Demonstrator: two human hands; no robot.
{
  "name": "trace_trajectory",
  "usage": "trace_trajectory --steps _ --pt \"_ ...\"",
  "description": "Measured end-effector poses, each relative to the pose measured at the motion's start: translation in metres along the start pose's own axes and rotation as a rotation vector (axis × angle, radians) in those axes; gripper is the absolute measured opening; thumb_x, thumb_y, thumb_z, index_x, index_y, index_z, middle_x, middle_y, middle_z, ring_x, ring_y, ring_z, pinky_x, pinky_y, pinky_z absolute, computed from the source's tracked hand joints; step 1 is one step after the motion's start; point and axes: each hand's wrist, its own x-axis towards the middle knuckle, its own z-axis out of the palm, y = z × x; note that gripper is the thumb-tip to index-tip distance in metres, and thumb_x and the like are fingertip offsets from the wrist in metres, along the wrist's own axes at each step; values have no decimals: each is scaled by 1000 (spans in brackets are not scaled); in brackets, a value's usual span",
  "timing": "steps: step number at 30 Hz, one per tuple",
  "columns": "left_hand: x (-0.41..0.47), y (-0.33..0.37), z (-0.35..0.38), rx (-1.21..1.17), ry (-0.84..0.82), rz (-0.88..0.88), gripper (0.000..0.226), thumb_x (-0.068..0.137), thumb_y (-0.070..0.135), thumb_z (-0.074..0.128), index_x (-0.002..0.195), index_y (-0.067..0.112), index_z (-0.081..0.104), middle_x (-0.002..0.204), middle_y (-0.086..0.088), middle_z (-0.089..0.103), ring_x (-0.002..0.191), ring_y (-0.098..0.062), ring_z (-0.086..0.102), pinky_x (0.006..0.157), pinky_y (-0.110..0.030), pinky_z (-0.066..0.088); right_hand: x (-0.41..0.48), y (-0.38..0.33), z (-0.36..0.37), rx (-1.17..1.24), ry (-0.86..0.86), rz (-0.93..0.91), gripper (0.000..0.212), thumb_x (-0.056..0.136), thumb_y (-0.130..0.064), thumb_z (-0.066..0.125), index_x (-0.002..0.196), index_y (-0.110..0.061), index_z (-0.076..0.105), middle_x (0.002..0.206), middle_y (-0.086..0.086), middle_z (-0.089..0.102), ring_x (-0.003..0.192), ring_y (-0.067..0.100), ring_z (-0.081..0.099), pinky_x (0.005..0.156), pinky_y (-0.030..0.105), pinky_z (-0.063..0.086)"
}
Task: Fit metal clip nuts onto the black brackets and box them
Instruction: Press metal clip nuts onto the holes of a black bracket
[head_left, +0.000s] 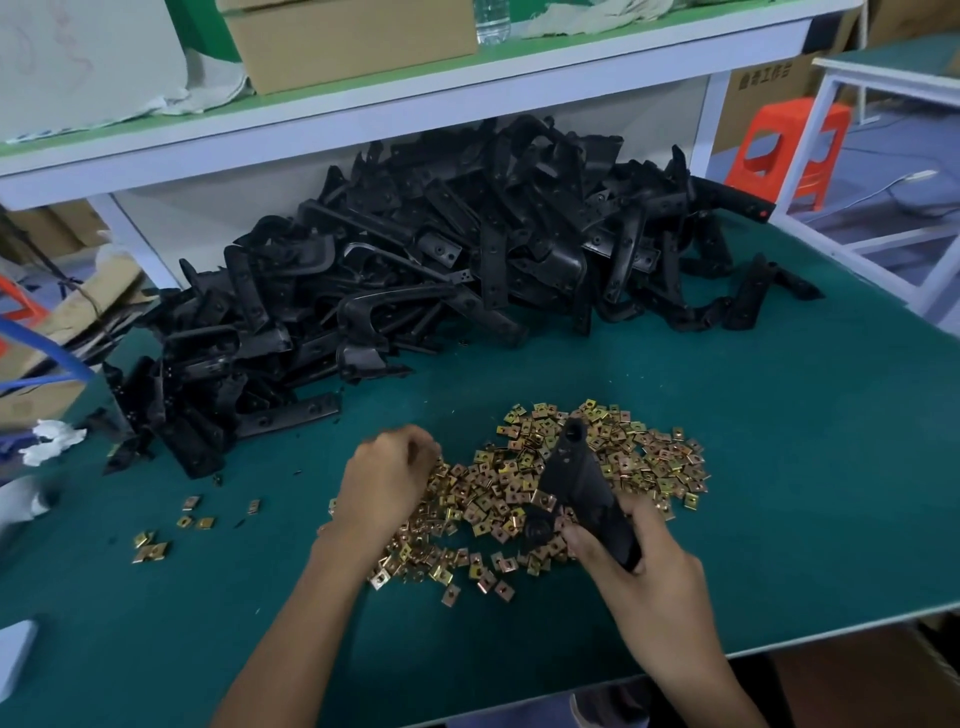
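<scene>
Sprawling across the back of the green table (779, 467), the pile (441, 249) of black brackets lies tangled against the shelf frame. They look stiff and light enough for one hand, but likely to snag on each other when pulled free. Nearer, the nuts (519, 488) lie in a loose heap, with a few strays to the left. One bracket (582, 483) hovers over that heap. Its long axis runs from the right hand up and away, leaning slightly left, and the holed far end points toward the pile. A short arm branches off to the left near the grip. The right hand (644, 566) is wrapped around its near end, a sound hold since it leaves the holed tabs clear. The left hand (387, 478) is down among the nuts with fingers curled; it is blurred, so I cannot tell whether it has pinched one. Each nut looks small, hard and probably slippery, best taken by its edges with the open mouth toward the tab.
</scene>
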Motion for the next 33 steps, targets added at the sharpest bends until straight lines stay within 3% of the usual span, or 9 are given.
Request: trace_trajectory --steps 7,11,14,17,21,26,30,33 --pt "14 2 2 -28 -180 -36 13 99 33 62 86 30 62 84 8 65 76 -6 60 58 -21 39 0 0 -1 -4 -4 0 34 81 -65 67 101 -41 54 76 -10 67 64 6 59 51 19 40" --pt "6 9 -6 -117 -138 -6 11 104 30 55 93 26 55 80 3 64 67 -10 59 55 -25 42 0 1 0 0 -9 10 33 81 -63 68 102 -40 57 80 -16 69 69 2 63 55 20 45" --pt "-5 19 -16 -299 -121 62 6 103 31 55 102 34 60 90 10 67 78 -5 63 63 -19 47 0 1 0 -10 0 1 35 79 -65 66 100 -39 58 78 -19 67 68 2 61 55 19 43" --pt "-22 35 -24 -496 -137 146 8 96 32 66 96 39 70 93 18 71 87 0 66 73 -14 51 0 0 0 -8 8 -11 38 77 -68 64 98 -37 57 76 -20 66 67 3 59 53 19 41" --pt "-39 51 -29 -784 -212 125 23 78 40 77 100 39 76 98 10 76 91 -6 71 79 -14 53 0 -1 0 -10 10 -21 38 77 -69 62 98 -38 56 75 -21 67 65 0 59 53 20 42" --pt "-46 67 -27 -825 -225 123 22 81 46 70 98 36 78 96 4 76 92 -13 71 87 -31 58 -1 -1 1 -8 14 -41 35 78 -66 63 100 -40 56 75 -22 67 63 1 58 53 21 41" --pt "-51 76 -25 -868 -256 97 14 92 28 69 102 33 79 99 1 77 95 -17 72 88 -30 58 -1 0 1 2 10 -56 37 79 -64 64 102 -36 57 71 -21 64 58 2 53 49 19 36" --pt "-54 82 -26 -900 -265 93 20 97 21 65 106 33 78 97 1 77 90 -11 70 82 -22 55 -1 1 1 -19 15 -66 34 79 -66 63 101 -41 55 76 -21 67 61 3 58 51 22 41"
